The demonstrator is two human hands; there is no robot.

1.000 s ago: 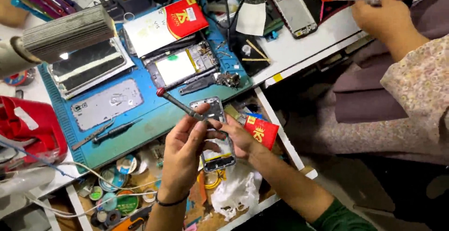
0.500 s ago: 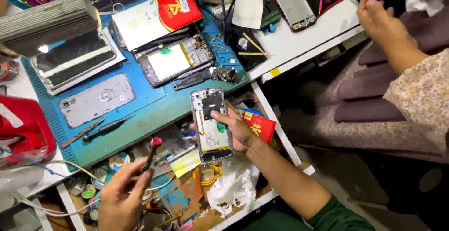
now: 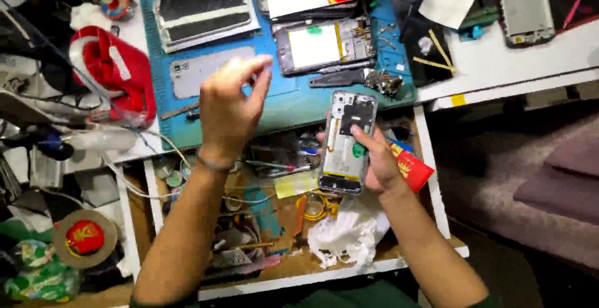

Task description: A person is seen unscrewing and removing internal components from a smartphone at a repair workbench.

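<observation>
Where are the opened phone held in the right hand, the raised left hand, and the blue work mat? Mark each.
opened phone (image 3: 347,142), head view, on its exposed inner middle.
left hand (image 3: 229,105), head view, on the back of the hand.
blue work mat (image 3: 293,103), head view, on a bare part near its front edge.
</observation>
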